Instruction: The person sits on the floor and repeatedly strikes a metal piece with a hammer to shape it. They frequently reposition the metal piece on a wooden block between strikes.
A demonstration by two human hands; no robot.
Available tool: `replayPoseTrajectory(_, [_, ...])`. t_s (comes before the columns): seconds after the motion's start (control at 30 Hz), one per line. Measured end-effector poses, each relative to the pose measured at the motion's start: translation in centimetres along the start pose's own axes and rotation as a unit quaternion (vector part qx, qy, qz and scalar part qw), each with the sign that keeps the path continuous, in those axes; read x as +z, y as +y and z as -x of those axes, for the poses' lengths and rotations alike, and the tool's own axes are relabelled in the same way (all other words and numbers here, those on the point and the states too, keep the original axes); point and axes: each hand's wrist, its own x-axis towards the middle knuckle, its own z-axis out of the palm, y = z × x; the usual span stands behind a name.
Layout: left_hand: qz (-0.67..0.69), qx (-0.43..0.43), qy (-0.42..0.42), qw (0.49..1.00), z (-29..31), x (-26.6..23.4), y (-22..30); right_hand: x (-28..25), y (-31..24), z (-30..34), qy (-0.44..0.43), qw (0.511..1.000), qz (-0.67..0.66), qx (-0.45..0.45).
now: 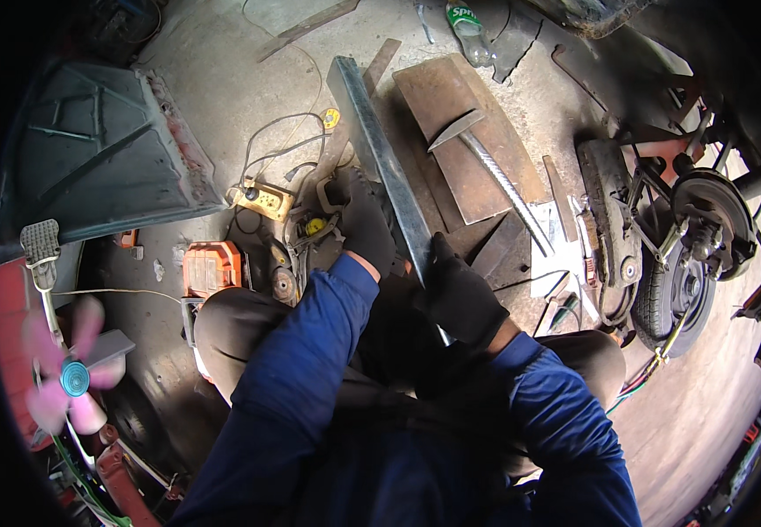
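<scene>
A long, dark grey bent sheet-metal strip (pixel 385 149) stands tilted between my hands, its far end pointing away from me. My left hand (pixel 368 227), in a black glove, presses against its left side, with the fingertips partly hidden. My right hand (pixel 467 297), also black-gloved, grips the near part from the right, thumb along the edge. To the right, a hammer (pixel 502 180) with a ribbed metal handle and a narrow pointed head rests on a rusty metal plate (pixel 424 92).
A yellow socket block (pixel 268 200) with cables and an orange case (pixel 212 267) lie left. Farther left are a large greenish metal panel (pixel 90 149) and a pink-bladed fan (pixel 75 378). A wheel (pixel 675 294) and brake drum (pixel 706 206) stand right. A plastic bottle (pixel 471 35) lies ahead.
</scene>
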Motion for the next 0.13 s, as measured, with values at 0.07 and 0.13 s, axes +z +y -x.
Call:
replayPoseTrajectory(0.07, [-0.083, 0.079, -0.110, 0.987, 0.5, -1.0, 0.8, -0.2, 0.0, -0.6, 0.033, 0.999, -0.016, -0.008])
replayPoseTrajectory(0.13, [-0.095, 0.011, -0.134, 0.986, 0.0, -1.3, 2.5, -0.4, 0.1, -0.9, 0.056, 0.998, -0.022, -0.022])
